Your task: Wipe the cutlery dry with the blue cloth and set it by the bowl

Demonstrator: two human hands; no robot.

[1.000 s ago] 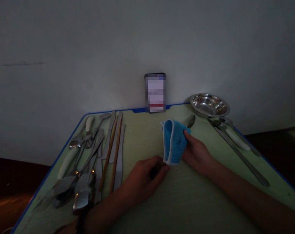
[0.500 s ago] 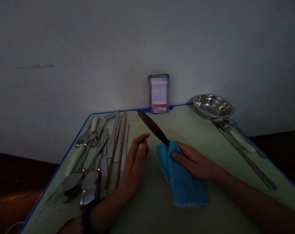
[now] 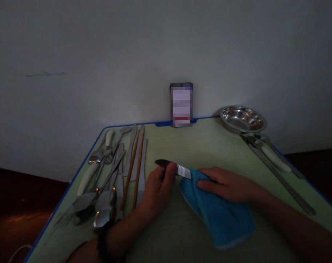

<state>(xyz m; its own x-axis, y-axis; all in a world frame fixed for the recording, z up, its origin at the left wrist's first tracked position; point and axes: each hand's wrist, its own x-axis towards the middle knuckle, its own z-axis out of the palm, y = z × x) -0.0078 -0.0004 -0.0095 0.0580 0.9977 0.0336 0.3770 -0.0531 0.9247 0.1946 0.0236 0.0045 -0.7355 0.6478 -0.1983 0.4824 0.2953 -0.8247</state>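
Note:
A metal table knife (image 3: 183,171) lies across the space between my hands, over the middle of the table. My left hand (image 3: 157,188) is closed on it, thumb on top, with the rounded end sticking out to the left. My right hand (image 3: 227,184) pinches a blue cloth (image 3: 223,221) that is folded around the knife's other end, which is hidden. The loose part of the cloth hangs down toward the table's front. Beside my left forearm lie two wooden chopsticks (image 3: 129,168) and several knives, spoons and forks.
The green table (image 3: 166,142) has a blue edge and stands against a grey wall. A phone (image 3: 181,106) leans upright at the back. At the back right sits a steel bowl (image 3: 242,120); in front of it lie a long knife (image 3: 281,177) and a white-handled utensil (image 3: 274,159).
My left hand has moved right and closed on the knife, which was held only through the cloth. The knife has tipped lower and flatter. The cloth's lower end has swung right.

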